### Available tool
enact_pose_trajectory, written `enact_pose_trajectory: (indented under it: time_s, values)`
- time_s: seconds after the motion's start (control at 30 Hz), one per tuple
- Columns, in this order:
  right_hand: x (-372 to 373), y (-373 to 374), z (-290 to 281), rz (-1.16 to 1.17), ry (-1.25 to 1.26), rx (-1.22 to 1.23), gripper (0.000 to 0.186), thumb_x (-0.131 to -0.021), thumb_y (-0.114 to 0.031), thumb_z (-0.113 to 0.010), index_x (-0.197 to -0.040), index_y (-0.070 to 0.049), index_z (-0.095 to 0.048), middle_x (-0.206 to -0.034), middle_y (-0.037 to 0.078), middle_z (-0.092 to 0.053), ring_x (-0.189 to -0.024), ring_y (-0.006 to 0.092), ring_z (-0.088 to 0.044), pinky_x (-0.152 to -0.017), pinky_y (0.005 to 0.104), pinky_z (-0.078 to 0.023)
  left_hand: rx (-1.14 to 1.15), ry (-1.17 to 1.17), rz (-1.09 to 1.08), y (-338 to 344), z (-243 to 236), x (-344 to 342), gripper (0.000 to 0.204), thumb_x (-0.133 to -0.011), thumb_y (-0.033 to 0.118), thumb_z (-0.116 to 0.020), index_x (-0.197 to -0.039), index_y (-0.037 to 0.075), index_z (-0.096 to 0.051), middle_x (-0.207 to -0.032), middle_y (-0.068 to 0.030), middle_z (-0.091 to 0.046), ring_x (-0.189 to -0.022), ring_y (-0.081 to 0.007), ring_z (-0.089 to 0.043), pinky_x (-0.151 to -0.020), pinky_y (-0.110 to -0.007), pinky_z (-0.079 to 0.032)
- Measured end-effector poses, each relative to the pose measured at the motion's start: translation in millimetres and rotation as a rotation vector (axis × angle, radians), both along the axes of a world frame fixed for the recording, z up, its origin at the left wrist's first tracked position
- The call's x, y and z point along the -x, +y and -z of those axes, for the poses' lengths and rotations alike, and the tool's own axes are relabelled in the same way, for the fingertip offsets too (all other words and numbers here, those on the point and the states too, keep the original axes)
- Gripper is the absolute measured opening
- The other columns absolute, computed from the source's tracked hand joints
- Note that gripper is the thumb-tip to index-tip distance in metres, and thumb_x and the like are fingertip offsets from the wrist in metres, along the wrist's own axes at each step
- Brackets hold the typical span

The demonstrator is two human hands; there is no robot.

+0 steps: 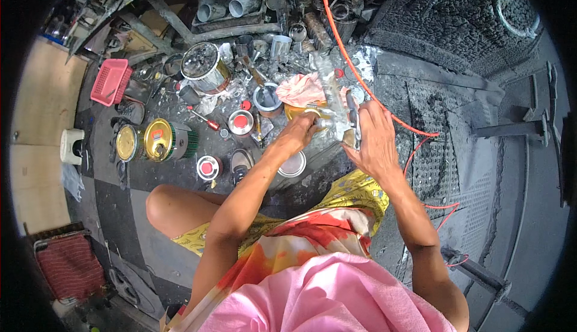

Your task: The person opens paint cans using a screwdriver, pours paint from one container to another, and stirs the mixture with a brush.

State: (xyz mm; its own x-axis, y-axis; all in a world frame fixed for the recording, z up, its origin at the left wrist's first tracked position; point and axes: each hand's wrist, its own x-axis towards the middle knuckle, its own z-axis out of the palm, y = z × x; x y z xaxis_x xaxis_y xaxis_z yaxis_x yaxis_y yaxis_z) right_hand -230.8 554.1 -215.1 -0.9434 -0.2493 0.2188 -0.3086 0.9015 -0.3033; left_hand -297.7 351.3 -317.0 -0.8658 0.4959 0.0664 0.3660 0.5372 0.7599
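Nearest, a pink cloth (336,296) lies over the wearer's front, above yellow patterned shorts (354,191); the bent left knee leaves the hands room just ahead of the lap. The right hand (374,141) closes its grip on the edge of a streaked silvery piece (338,105), thumb below and fingers along the side, which probably steadies it. The left hand (294,135) meets it from the other side, fingers bent; blur hides whether that grip holds or merely touches. The piece sits between the hands, its exact shape unclear.

Just beyond lie a round lid (292,164) and a crumpled salmon rag (300,90), then a red-capped tin (241,122) and a red-handled screwdriver (205,118), seemingly set within reach. A brush (255,75) leans in an open grey pot (268,100), likely keeping its wet end off the floor. Farther stand a large paint can (210,81), a coral basket (110,82) and, on a shelf, grey cups (244,6).
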Motion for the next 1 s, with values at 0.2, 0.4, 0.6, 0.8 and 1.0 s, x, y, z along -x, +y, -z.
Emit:
enact_pose_trajectory:
  time_s: [0.2,0.4,0.6,0.8,1.0]
  values:
    - [-2.2,-9.1,74.1,0.069,0.013,-0.118,0.072,-0.071,-0.029,-0.086,-0.122,0.008,-0.052,-0.141,0.027,-0.048,-0.117,0.039,-0.055,-0.089,0.0486,-0.04,0.014,0.154,0.188,-10.6,64.4,18.5,0.036,-0.079,-0.001,-0.064,-0.115,0.0,-0.063,-0.118,-0.0235,-0.062,-0.117,-0.0417,-0.058,-0.098,-0.046,-0.048]
    - [-13.0,-16.9,40.2,0.084,0.06,-0.112,0.076,-0.073,-0.036,-0.084,-0.128,0.004,-0.052,-0.116,0.019,-0.055,-0.111,0.0342,-0.054,-0.089,0.0449,-0.038,0.035,0.035,0.1,-4.5,22.1,9.8,0.024,-0.086,0.003,-0.067,-0.109,-0.002,-0.065,-0.103,-0.0244,-0.066,-0.103,-0.0425,-0.064,-0.087,-0.047,-0.051]
    - [-0.7,-1.2,55.8,0.161,0.119,-0.082,0.065,-0.071,-0.028,-0.084,-0.121,0.002,-0.055,-0.108,0.017,-0.053,-0.103,0.0374,-0.054,-0.087,0.0455,-0.037,0.024,0.006,0.067,10.1,37.1,26.0,0.016,-0.093,0.009,-0.065,-0.106,-0.001,-0.066,-0.098,-0.0258,-0.067,-0.096,-0.044,-0.065,-0.082,-0.049,-0.05]
    - [-5.7,-4.3,47.6,0.199,0.037,0.202,0.064,-0.076,-0.021,-0.079,-0.128,0.003,-0.052,-0.114,0.019,-0.054,-0.108,0.0395,-0.053,-0.089,0.0471,-0.038,-0.131,-0.203,0.049,0.6,49.4,28.7,0.015,-0.096,0.011,-0.064,-0.103,-0.002,-0.066,-0.095,-0.0216,-0.069,-0.091,-0.0373,-0.067,-0.079,-0.043,-0.051]
    - [19.6,17.3,111.9,0.224,-0.146,0.442,0.06,-0.086,-0.029,-0.07,-0.135,0.001,-0.052,-0.126,0.023,-0.059,-0.111,0.0438,-0.059,-0.09,0.0525,-0.045,-0.55,-0.282,-0.249,-5.3,70.6,27.3,0.018,-0.101,0.017,-0.063,-0.104,-0.001,-0.067,-0.082,-0.0095,-0.07,-0.074,-0.0134,-0.065,-0.07,-0.033,-0.054]
